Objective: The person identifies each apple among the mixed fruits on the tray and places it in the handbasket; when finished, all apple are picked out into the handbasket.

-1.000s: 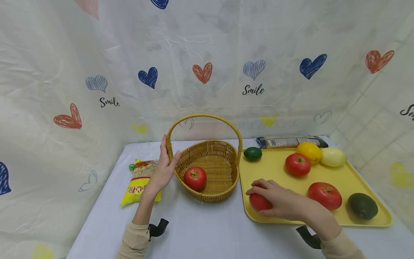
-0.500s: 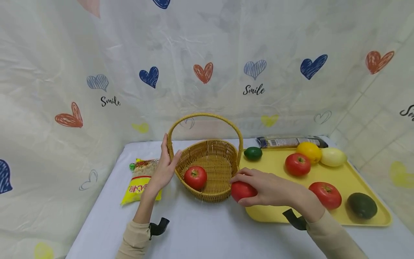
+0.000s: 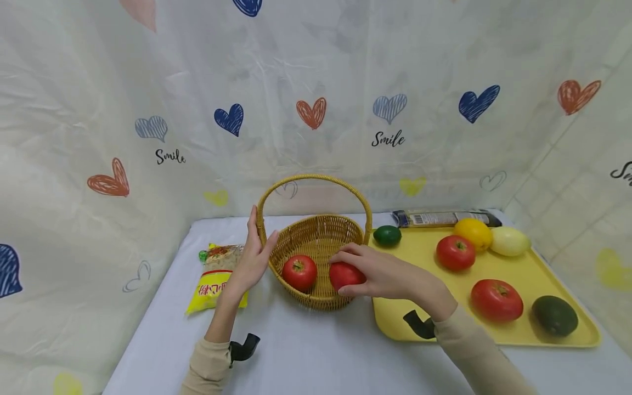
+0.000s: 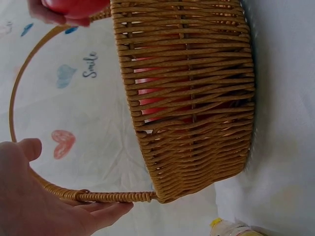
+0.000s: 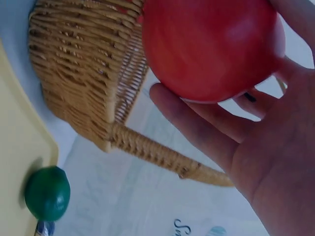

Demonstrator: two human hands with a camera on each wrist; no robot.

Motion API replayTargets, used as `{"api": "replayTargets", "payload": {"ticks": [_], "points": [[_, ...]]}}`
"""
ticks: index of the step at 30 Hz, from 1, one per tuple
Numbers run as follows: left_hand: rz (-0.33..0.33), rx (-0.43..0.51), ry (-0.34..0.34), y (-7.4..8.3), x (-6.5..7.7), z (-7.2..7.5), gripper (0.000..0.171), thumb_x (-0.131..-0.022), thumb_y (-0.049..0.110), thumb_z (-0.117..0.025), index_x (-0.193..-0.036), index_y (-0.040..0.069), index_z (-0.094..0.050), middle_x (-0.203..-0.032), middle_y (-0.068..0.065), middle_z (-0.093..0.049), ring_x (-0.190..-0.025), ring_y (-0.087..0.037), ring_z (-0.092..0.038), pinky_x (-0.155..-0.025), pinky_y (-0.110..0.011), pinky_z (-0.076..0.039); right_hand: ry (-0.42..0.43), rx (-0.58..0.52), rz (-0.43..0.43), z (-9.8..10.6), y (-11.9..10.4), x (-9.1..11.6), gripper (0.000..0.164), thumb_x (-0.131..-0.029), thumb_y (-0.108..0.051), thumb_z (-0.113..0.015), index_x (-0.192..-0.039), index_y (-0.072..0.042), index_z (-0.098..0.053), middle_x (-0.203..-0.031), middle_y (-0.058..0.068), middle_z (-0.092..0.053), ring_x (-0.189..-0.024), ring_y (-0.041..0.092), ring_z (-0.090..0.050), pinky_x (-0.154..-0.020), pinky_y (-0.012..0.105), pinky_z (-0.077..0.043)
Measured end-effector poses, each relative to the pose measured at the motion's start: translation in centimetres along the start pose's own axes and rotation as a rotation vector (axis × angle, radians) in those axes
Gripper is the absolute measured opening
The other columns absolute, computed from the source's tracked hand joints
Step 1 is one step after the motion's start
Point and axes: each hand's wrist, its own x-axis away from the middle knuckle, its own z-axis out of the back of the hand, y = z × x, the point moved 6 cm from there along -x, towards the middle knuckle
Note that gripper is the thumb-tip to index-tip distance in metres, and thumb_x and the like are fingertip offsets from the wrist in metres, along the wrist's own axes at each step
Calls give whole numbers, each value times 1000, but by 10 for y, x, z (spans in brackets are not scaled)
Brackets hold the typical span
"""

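Note:
A wicker basket (image 3: 316, 303) with a tall arched handle stands at the middle of the table, one red tomato (image 3: 299, 273) lying at its left inside. My left hand (image 3: 250, 263) rests against the left foot of the handle, its fingers straight along the outside and the thumb apart from them. With curled fingers and thumb, my right hand (image 3: 385, 271) grips a second tomato (image 3: 344, 276) over the basket's right part. In the right wrist view that tomato (image 5: 211, 46) is above the rim; in the left wrist view, the first shows red through the weave.
On the right lies a yellow tray (image 3: 410, 323) with two more tomatoes (image 3: 496, 300), a dark green avocado (image 3: 554, 315), a small green fruit (image 3: 387, 235), an orange (image 3: 473, 233) and a pale yellow oval fruit (image 3: 511, 241). A long packet (image 3: 444, 218) lies behind; a yellow bag (image 3: 212, 288) lies left.
My right hand has lifted the tomato from the tray's left side and carried it leftward over the basket. The left hand has stayed at the handle.

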Motion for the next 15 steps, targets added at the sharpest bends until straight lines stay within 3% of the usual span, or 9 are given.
{"api": "replayTargets", "payload": {"ticks": [7, 15], "points": [[14, -5, -4, 0, 1, 0, 86, -106, 55, -44, -163, 31, 17, -173, 6, 15, -163, -26, 5, -130, -58, -9, -3, 46, -41, -17, -1, -24, 56, -94, -50, -70, -142, -22, -58, -144, 6, -54, -122, 26, -58, -89, 43, -59], [5, -32, 4, 1, -1, 1, 84, -108, 46, -47, -163, 34, 16, -173, 8, 13, -163, -26, 5, -129, -63, -8, -21, 148, -36, -45, -12, -45, 57, -96, -49, -69, -144, -24, -55, -144, 9, -54, -124, 33, -55, -82, 53, -60]]}}
